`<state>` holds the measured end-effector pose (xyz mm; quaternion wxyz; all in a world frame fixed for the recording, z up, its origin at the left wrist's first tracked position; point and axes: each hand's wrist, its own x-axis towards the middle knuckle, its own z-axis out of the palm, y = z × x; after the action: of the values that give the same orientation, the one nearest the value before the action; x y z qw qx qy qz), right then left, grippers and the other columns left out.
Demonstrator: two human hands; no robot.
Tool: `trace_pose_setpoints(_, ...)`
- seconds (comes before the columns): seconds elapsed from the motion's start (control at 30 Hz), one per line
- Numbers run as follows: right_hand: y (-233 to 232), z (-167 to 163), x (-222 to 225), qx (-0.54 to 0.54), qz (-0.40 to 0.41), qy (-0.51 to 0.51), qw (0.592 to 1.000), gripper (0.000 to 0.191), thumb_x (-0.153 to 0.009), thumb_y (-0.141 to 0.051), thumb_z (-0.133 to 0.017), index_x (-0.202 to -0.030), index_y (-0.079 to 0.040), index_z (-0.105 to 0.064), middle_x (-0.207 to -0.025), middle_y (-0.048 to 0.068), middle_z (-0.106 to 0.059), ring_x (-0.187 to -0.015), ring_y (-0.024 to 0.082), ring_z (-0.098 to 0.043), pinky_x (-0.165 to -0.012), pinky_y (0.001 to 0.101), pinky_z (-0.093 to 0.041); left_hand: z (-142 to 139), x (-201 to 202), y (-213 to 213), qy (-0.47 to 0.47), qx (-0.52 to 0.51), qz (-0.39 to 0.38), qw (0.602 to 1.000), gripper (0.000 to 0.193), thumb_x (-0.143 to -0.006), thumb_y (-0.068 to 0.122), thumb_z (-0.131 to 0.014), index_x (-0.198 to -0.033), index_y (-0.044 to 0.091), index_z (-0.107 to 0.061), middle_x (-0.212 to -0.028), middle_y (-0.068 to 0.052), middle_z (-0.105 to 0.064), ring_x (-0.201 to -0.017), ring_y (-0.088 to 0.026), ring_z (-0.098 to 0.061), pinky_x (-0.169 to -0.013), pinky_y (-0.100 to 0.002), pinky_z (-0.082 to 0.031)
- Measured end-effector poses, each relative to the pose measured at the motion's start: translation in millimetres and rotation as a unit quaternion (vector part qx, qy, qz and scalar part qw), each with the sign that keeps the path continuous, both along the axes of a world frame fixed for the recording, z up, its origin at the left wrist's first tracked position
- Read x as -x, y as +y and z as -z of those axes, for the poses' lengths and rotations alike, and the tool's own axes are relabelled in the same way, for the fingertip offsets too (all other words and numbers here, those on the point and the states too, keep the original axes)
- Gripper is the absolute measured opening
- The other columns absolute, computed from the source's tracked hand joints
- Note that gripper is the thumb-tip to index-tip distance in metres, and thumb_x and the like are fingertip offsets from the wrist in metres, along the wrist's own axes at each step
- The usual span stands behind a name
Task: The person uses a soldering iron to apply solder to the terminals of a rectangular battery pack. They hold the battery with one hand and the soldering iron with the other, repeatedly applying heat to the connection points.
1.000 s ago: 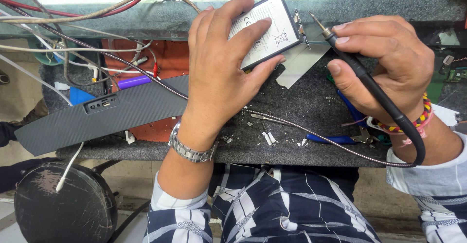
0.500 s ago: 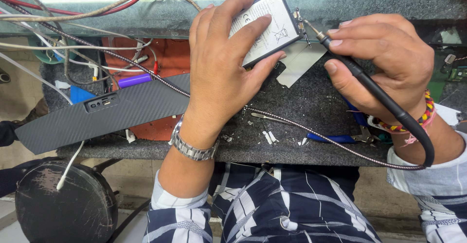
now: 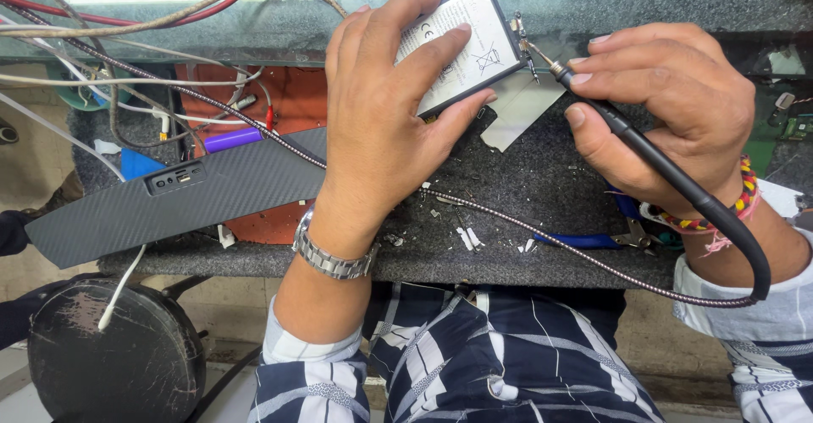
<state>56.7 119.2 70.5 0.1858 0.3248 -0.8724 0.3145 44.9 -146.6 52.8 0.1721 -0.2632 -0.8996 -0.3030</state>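
Left hand [image 3: 385, 127] is spread flat over a flat phone battery [image 3: 461, 46] with a white label, fingers on top and thumb tucked under its lower edge, pinning it at a tilt on the dark grey work mat [image 3: 525, 194] near the back of the bench. Right hand [image 3: 669, 110] has its fingers curled tight around a black soldering iron [image 3: 644, 152], held like a pen — the metal tip sits right at the battery's top right corner, touching the little connector tab there. The iron's thick black cord loops down past the wrist, which has a red and yellow thread bracelet [image 3: 741, 199] on it, and a braided cable [image 3: 542, 237] runs across the mat under both hands. Just under the battery there's a pale scrap of paper [image 3: 521, 114]. Off to the left lies a long carbon-pattern speaker bar [image 3: 178, 199] with a port panel, resting over a red mat [image 3: 292, 97], plus a purple cylinder [image 3: 233, 139] and a tangle of wires [image 3: 152, 25] — all well apart from the battery. Blue-handled pliers [image 3: 593, 239] sit near the right wrist, and a steel watch [image 3: 334, 258] is on the left one.
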Motion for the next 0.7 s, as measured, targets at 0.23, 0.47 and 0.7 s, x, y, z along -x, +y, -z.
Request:
trace_pose_setpoints(0.23, 0.0, 0.0, 0.4, -0.003, 0.001, 0.005, 1.000, 0.017, -0.082, -0.004, -0.082, -0.093, 0.005, -0.074, -0.099, 0.019, -0.075, -0.104, 0.035, -0.073, -0.093, 0.0424, -0.058, 0.2, 0.6, 0.5, 0.003, 0.003, 0.010, 1.000, 0.048, -0.094, 0.036, -0.091, -0.130, 0.012, -0.071, -0.146, -0.010, -0.054, -0.132, -0.032, -0.050, -0.119, -0.048, -0.034)
trace_pose_setpoints(0.47, 0.8, -0.5, 0.6, -0.005, -0.001, 0.004, 1.000, 0.016, -0.082, -0.004, -0.082, -0.093, 0.005, -0.074, -0.099, 0.019, -0.075, -0.103, 0.035, -0.073, -0.093, 0.0424, -0.057, -0.2, 0.7, 0.8, 0.009, 0.007, 0.011, 1.000, 0.048, -0.095, 0.036, -0.090, -0.131, 0.012, -0.070, -0.146, -0.011, -0.054, -0.131, -0.032, -0.049, -0.119, -0.048, -0.033)
trace_pose_setpoints(0.7, 2.1, 0.9, 0.5, -0.007, 0.002, -0.001, 1.000, 0.015, -0.083, -0.005, -0.082, -0.092, 0.004, -0.074, -0.098, 0.019, -0.076, -0.105, 0.034, -0.074, -0.095, 0.0417, -0.058, -1.9, 0.6, 1.4, 0.004, 0.003, 0.008, 1.000, 0.048, -0.095, 0.036, -0.090, -0.131, 0.011, -0.070, -0.146, -0.011, -0.054, -0.131, -0.033, -0.049, -0.119, -0.047, -0.034)
